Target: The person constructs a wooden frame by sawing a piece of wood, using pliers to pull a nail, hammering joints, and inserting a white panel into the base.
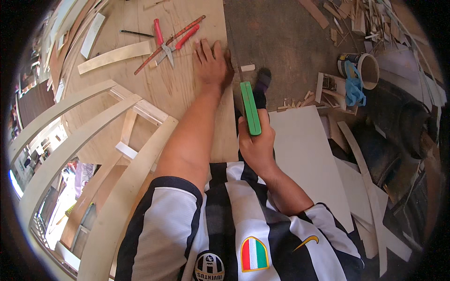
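My left hand [212,63] lies with fingers stretched out on a sheet of plywood [187,14], close to its right edge; its thumb side is in shadow. In my right hand [258,147] is the green handle of a handsaw [251,107], just right of that edge. The saw's thin blade is seen nearly edge-on, so whether it touches the wood I cannot tell. Beyond my left hand, red-handled snips [168,49] lie open across a long reddish-brown strip [187,29]. A dark pencil [136,33] and a curved wood piece [115,56] rest to their left.
A frame of curved wooden slats [77,119] stands at the left. On the floor to the right are a white board [300,150], a bucket [370,70] with blue plastic [355,89], and wood offcuts [351,16]. A foot [264,79] shows beyond the saw handle, near a small wood block [247,68].
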{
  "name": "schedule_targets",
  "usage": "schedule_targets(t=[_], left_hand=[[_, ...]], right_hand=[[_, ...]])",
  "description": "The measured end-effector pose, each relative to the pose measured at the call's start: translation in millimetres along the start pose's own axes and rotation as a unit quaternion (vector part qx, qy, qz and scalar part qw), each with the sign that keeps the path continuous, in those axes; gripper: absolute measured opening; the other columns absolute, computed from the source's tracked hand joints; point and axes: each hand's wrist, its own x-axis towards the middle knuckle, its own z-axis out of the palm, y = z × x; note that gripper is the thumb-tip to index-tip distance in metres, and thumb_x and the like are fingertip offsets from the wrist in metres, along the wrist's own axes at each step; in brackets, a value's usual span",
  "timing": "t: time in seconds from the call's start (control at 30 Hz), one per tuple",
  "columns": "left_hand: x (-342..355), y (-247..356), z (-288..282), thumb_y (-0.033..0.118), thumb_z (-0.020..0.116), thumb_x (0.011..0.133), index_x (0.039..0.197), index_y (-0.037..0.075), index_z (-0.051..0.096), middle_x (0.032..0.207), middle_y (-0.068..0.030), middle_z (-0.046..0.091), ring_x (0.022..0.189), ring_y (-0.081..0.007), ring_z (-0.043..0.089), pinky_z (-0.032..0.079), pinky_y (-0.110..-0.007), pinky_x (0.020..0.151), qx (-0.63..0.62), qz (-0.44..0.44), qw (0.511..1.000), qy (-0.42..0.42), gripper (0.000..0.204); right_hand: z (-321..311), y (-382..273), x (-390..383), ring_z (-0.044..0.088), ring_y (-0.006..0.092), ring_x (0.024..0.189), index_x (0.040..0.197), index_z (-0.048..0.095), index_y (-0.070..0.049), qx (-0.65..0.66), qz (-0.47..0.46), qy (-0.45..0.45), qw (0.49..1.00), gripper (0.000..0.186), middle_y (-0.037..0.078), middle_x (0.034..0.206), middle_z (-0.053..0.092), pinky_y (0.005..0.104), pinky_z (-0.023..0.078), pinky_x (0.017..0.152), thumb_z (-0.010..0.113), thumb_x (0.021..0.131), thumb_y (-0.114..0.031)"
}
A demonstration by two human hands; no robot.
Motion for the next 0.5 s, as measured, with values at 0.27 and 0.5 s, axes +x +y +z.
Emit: schedule_targets(t=[0.27, 0.5], left_hand=[[-1.8, 6.5, -9.3, 0.035, 0.056, 0.103, 0.144, 0.01, 0.047, 0.158, -0.0283, 0.036, 0.152, -0.0504, 0.028, 0.025, -0.063, 0.123, -0.02, -0.006, 1.0, 0.003, 0.049], [2.0, -2.8, -1.4, 0.035, 0.053, 0.104, 0.148, 0.011, 0.043, 0.161, -0.0272, 0.031, 0.154, -0.0491, 0.022, 0.023, -0.062, 0.124, 0.024, 0.014, 1.0, 0.004, 0.051]], right_hand=[[2.4, 13.2, 3.7, 0.066, 0.0522, 0.084, 0.1, 0.046, -0.003, -0.012, -0.098, 0.021, 0.995, 0.02, 0.027, 0.082, 0.062, 0.0494, 0.053, 0.067, 0.066, 0.094, -0.003], [-2.2, 4.5, -2.3, 0.068, 0.0507, 0.083, 0.1, 0.047, -0.003, -0.015, -0.003, 0.004, 1.0, 0.019, 0.026, 0.079, 0.062, 0.0479, 0.054, 0.067, 0.065, 0.093, -0.002]])
